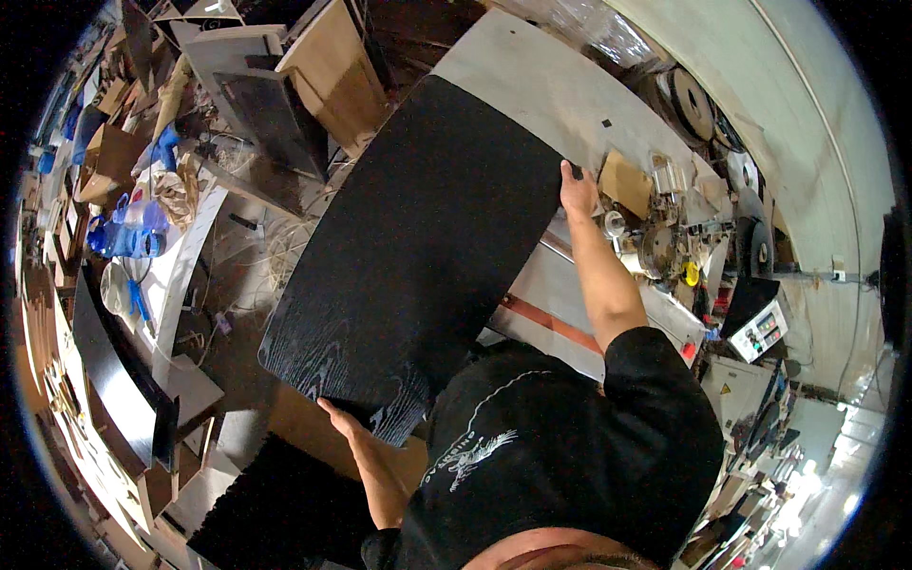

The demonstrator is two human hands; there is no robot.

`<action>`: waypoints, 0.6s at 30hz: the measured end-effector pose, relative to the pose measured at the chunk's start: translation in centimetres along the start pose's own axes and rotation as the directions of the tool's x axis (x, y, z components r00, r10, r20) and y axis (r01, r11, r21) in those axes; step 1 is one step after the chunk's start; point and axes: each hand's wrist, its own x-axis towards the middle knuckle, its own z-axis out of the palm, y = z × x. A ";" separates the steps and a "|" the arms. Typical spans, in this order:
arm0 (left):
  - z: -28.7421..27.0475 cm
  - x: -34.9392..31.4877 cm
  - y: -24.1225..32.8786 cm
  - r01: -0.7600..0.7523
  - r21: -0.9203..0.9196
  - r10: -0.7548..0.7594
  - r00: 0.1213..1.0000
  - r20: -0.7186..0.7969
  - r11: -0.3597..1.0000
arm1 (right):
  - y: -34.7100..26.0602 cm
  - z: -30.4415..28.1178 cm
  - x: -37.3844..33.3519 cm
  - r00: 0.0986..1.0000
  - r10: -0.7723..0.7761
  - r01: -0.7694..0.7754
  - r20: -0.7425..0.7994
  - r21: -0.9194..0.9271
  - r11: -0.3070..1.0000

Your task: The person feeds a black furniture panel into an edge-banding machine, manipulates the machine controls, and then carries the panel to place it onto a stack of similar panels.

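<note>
A large black board [408,218] with a faint wood grain spreads out in front of me, tilted across the view. Its far end lies over a pale worktop [518,57]. My right hand [578,193] is closed on the board's right edge, near the far right corner. At the near left end, my left hand [342,418] holds the edge, with its other fingers hidden beneath the board. Close to my body the near right edge meets my black shirt.
Right of the worktop stands a machine [655,249] with rollers and fittings, beside a control box [757,331]. A tan offcut [625,183] lies next to it. Several boards [256,95] lean at the far left. Blue-tinted bottles [138,228] and tangled strips [280,252] are on the left.
</note>
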 end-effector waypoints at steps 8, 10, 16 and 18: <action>-0.2 -1.0 0.5 -0.020 -0.109 0.033 0.992 0.121 0.994 | -1.6 0.0 -1.3 0.992 0.129 -0.129 -0.003 -0.068 0.989; -0.3 -1.7 1.0 0.010 -0.113 0.002 0.994 0.110 0.994 | -2.7 -0.7 -2.0 0.992 0.122 -0.121 0.040 -0.040 0.992; -0.2 -3.6 1.4 0.054 -0.108 -0.041 0.992 0.116 0.993 | 0.7 2.9 -4.0 0.982 0.015 0.004 -0.190 0.102 0.995; -0.2 -4.4 2.0 0.076 -0.121 -0.057 0.986 0.156 0.990 | 0.4 3.1 -6.3 0.960 0.270 -0.207 -0.077 0.456 0.866</action>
